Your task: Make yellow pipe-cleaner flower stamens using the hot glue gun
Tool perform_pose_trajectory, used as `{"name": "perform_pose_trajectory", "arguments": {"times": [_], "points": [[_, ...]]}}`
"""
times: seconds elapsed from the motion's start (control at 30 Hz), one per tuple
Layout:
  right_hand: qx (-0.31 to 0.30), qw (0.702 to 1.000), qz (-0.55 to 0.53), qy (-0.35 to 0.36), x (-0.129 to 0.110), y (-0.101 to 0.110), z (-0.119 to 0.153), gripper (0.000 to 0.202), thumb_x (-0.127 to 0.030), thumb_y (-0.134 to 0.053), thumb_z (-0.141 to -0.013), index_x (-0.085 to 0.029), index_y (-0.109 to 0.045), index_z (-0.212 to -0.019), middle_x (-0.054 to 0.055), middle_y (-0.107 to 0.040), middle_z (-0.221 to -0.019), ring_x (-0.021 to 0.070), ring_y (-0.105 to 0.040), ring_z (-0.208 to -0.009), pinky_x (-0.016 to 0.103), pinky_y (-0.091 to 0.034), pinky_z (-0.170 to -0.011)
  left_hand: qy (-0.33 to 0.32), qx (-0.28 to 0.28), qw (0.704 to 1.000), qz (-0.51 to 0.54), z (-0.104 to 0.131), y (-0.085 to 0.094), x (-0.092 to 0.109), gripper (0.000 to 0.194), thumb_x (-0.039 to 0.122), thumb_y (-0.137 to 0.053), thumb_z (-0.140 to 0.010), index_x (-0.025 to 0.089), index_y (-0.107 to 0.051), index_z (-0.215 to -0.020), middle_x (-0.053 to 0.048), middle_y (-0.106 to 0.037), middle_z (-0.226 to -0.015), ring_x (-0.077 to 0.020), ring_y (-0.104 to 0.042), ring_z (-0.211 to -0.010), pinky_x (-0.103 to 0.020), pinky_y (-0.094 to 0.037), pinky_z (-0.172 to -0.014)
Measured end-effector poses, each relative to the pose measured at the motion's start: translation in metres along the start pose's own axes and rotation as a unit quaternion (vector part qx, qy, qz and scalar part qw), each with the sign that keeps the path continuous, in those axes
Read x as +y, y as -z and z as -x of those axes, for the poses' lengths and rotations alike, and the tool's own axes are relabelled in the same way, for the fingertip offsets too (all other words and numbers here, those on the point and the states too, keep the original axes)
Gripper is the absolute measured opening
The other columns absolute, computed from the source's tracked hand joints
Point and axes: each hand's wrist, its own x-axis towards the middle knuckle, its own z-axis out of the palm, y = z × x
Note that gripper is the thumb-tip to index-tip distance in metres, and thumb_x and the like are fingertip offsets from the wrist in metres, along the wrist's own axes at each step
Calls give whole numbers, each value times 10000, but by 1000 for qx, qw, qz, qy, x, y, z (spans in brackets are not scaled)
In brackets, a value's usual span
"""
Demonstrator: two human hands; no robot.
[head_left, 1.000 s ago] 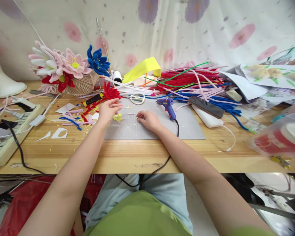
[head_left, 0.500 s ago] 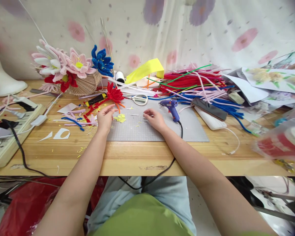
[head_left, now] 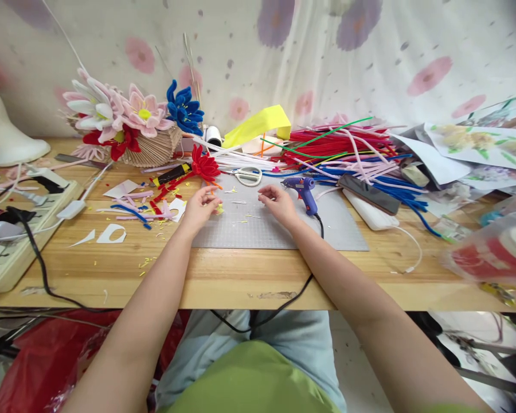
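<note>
My left hand (head_left: 201, 209) hovers over the left part of the grey cutting mat (head_left: 258, 235), fingers loosely bent and apart. Just by its thumb shows the edge of some yellow scraps (head_left: 219, 210), mostly covered by the hand; whether it touches them I cannot tell. My right hand (head_left: 279, 205) is above the mat's middle, fingers curled but apart, with nothing visible in them. Thin white and yellow bits (head_left: 239, 202) lie between the hands. A red fuzzy flower (head_left: 205, 164) lies behind my left hand. Beside my right hand rests a purple glue gun (head_left: 303, 189).
White-handled scissors (head_left: 248, 176) lie at the mat's back edge. Behind are bundled pipe cleaners (head_left: 339, 143) and a yellow strip (head_left: 258, 126). A phone (head_left: 368, 194) lies right; a power strip (head_left: 30, 229) and flower basket (head_left: 148, 148) stand left. The glue gun's black cord (head_left: 301, 285) hangs over the front edge.
My left hand has shifted right, now covering most of the yellow scraps. My right hand stays almost in place. The whole view has moved slightly.
</note>
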Motion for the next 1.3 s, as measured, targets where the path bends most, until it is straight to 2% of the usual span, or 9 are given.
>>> {"name": "perform_pose_trajectory", "arguments": {"times": [0.07,0.17,0.27,0.4,0.67,0.93,1.17,1.3], "points": [[-61,996,-60,2,-11,-5,-1,167,-192,-585,-685,-181,-565,-851,15,-654,-800,122,-595,-724,296,-478,-733,-15,-15,1000,-6,2,-4,1,493,304,-720,-589,200,-521,-1028,30,-541,-703,-109,-531,-658,-231,-474,-561],[-174,973,-149,-9,-30,-16,-2,233,-152,-628,-647,-179,-540,-861,9,-675,-809,106,-615,-714,273,-495,-715,-52,-8,998,-37,3,-7,0,565,278,-760,-539,210,-496,-1034,48,-490,-695,-91,-487,-633,-215,-436,-563],[-225,957,-185,-12,-43,-28,-2,252,-126,-660,-618,-178,-537,-832,-15,-669,-737,103,-628,-698,259,-508,-697,-99,-1,993,-72,2,-6,-2,606,277,-774,-533,220,-483,-1061,43,-485,-735,-90,-485,-662,-213,-412,-591],[-219,962,-164,-14,-51,-35,-1,195,-98,-650,-628,-165,-543,-776,-30,-643,-646,89,-613,-616,237,-506,-643,-119,6,989,-93,1,-3,-4,602,298,-770,-565,233,-479,-1088,36,-484,-763,-94,-486,-682,-218,-412,-608],[-195,973,-119,-29,-51,-30,1,198,-79,-648,-641,-166,-535,-779,-8,-676,-669,110,-635,-621,250,-498,-638,-127,25,987,-101,0,-1,-3,603,281,-775,-576,234,-497,-1109,41,-489,-744,-84,-483,-646,-214,-406,-602],[-187,980,-72,11,-46,-37,0,170,-121,-637,-660,-170,-528,-780,-14,-660,-673,113,-631,-641,246,-475,-641,-123,15,988,-92,-1,-1,-4,613,268,-778,-557,247,-498,-1102,45,-470,-735,-90,-475,-656,-217,-401,-606],[-176,979,41,99,-54,-33,3,124,-101,-569,-682,-179,-519,-764,-18,-629,-665,117,-613,-643,244,-458,-633,-114,-2,987,-109,1,-3,-1,616,259,-772,-555,253,-511,-1113,43,-475,-740,-89,-472,-653,-220,-405,-601],[-173,979,22,107,-54,-30,-1,137,-95,-557,-679,-180,-509,-775,-4,-638,-701,119,-618,-665,249,-471,-654,-116,-11,986,-119,1,-2,-2,673,269,-790,-533,252,-504,-1142,44,-482,-752,-87,-473,-653,-226,-418,-617]]}}
